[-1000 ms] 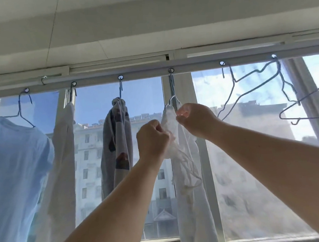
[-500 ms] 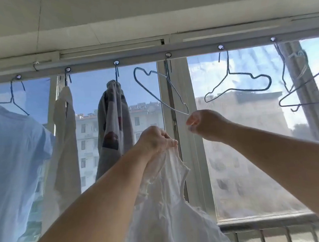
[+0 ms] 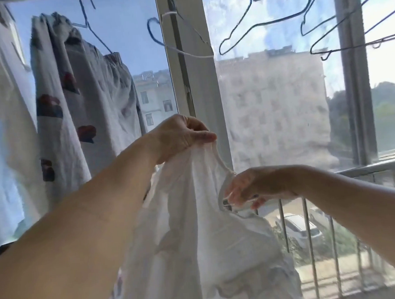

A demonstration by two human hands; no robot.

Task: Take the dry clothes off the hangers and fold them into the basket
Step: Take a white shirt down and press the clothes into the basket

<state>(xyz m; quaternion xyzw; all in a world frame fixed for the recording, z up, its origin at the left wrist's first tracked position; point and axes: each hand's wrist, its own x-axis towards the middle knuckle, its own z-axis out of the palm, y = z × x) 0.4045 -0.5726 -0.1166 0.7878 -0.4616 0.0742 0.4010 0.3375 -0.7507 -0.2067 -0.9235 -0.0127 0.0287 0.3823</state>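
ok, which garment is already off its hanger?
The plain white top, held up by the left hand and right hand. The grey patterned garment beside it hangs on a hanger.

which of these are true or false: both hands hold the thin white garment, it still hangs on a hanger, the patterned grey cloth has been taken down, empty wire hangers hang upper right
1. Both hands hold the thin white garment. True: the left hand pinches its top and the right hand grips a strap.
2. The garment hangs on a hanger. False: it is free, held only by the hands.
3. The patterned grey cloth has been taken down. False: it hangs at the left.
4. Empty blue wire hangers hang at the upper right. True.
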